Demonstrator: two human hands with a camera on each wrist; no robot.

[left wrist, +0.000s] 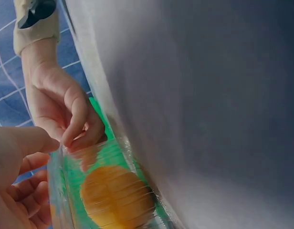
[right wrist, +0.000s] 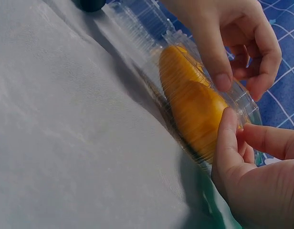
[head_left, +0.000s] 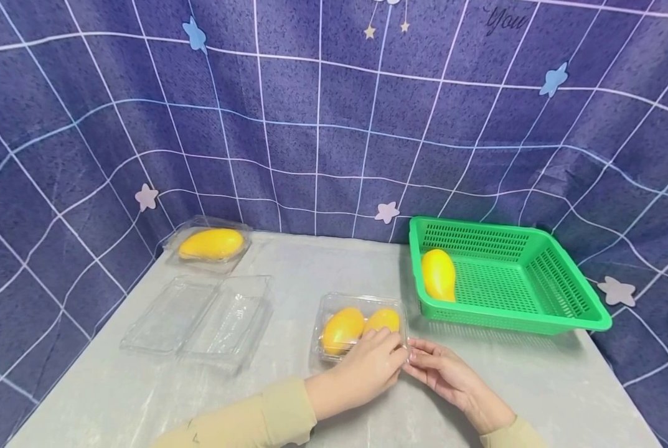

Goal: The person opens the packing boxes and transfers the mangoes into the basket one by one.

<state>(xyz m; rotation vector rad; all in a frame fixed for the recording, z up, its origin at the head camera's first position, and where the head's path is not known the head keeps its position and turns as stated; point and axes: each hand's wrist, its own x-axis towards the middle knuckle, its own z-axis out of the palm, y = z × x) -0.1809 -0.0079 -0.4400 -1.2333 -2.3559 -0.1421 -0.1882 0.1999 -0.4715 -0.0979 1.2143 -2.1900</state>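
A clear plastic clamshell box (head_left: 362, 298) lies lid down over two yellow mangoes in the middle of the table. One mango (head_left: 342, 331) is on its left side; the other mango (head_left: 384, 318) is partly covered by my left hand (head_left: 367, 367). That hand reaches across the box's near right corner, its thumb on the lid's edge and its fingers curled behind the rim in the left wrist view. My right hand (head_left: 448, 378) pinches the same corner from the right, thumb and forefinger at the rim (right wrist: 237, 112). Both hands' fingertips nearly meet there.
To the left lies another clear clamshell box (head_left: 224, 323), spread open. Behind it, at the back left, a clamshell (head_left: 238, 231) holds a mango (head_left: 213, 243). A green plastic basket (head_left: 513, 318) stands at the back right with a mango (head_left: 439, 274) inside. A blue curtain (head_left: 311, 155) hangs behind.
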